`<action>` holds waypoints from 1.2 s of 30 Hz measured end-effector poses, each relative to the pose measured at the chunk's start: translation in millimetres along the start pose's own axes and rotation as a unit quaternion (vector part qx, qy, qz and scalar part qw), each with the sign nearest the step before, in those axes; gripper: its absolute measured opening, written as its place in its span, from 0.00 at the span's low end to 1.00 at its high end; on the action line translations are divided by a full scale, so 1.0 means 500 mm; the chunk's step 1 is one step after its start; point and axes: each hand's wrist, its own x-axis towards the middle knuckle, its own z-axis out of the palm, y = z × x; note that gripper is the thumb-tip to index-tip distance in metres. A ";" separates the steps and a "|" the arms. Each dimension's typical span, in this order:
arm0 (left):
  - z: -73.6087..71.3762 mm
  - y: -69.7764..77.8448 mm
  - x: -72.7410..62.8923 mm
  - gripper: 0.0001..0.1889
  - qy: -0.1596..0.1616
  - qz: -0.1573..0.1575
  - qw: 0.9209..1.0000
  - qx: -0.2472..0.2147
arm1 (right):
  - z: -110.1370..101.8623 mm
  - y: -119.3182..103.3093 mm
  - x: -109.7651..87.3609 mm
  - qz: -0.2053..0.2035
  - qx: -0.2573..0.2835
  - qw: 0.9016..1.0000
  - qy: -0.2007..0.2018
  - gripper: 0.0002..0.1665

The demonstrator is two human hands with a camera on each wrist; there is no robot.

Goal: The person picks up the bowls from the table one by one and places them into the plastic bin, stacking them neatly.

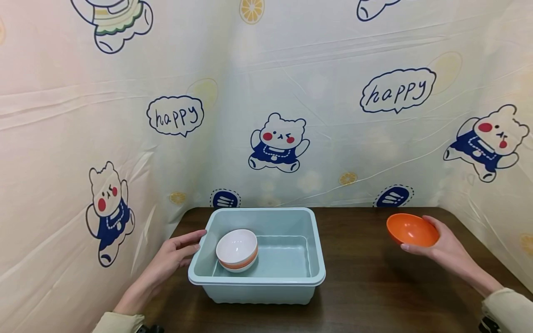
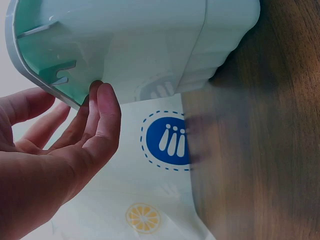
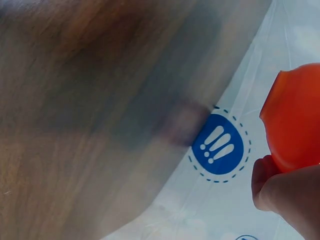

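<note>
At the left rim of a pale blue plastic basin [image 1: 266,293], my left hand [image 1: 176,252] holds the edge. Its fingers [image 2: 107,112] lie under the rim against the outer wall in the left wrist view. Inside the basin, on its left side, is a small stack of bowls [image 1: 237,247], the top one white inside with an orange band below it. My right hand [image 1: 445,245] grips an orange bowl [image 1: 412,230] by its right side, above the table. This bowl tilts with its opening toward the head camera. The right wrist view shows part of its outside.
A dark brown wooden table [image 1: 354,286] lies under everything, with the basin left of its middle. A pale cloth [image 1: 333,152] printed with bears and lettering hangs along the back and both sides.
</note>
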 end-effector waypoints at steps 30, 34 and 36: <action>-0.002 -0.004 0.002 0.28 -0.002 -0.003 1.000 -0.001 | 0.011 -0.112 -0.035 -0.045 0.024 0.999 -0.017 0.63; -0.002 -0.004 0.003 0.28 0.000 -0.004 1.000 -0.002 | 0.011 -0.124 -0.038 -0.048 0.028 0.998 -0.021 0.62; -0.001 -0.004 0.003 0.28 0.001 -0.005 1.000 -0.003 | 0.011 -0.131 -0.040 -0.048 0.029 0.998 -0.022 0.62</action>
